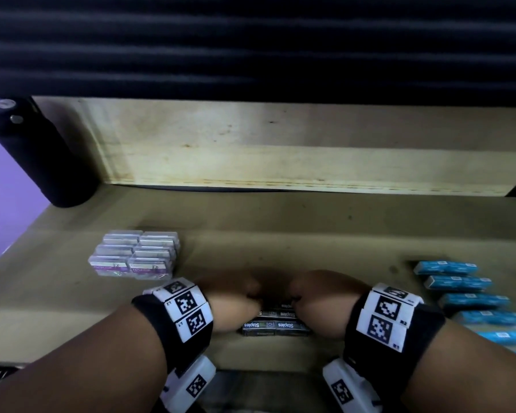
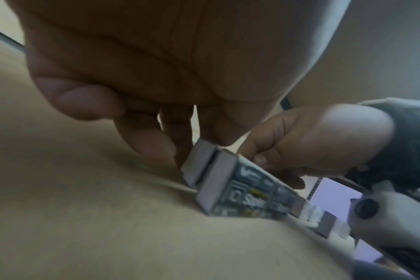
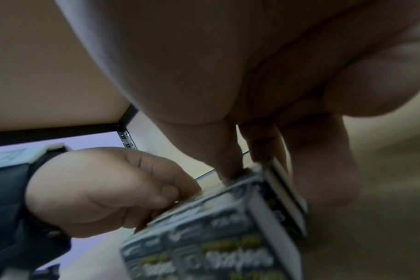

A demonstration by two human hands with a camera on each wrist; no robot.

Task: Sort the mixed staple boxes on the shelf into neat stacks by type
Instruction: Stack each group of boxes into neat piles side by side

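Observation:
Dark grey boxes printed "Staples" lie in a low stack at the front middle of the shelf. My left hand grips their left end, its curled fingers against the end flaps. From the other side my right hand grips the right end, with the fingertips pressing on the top edge of the dark boxes. In the left wrist view the dark boxes sit flat on the shelf between both hands. How many boxes each hand holds is hidden.
A neat block of clear boxes with purple labels stands to the left. Several blue boxes lie in a row at the right. A black bottle stands at the back left corner. The wooden back panel closes off the shelf.

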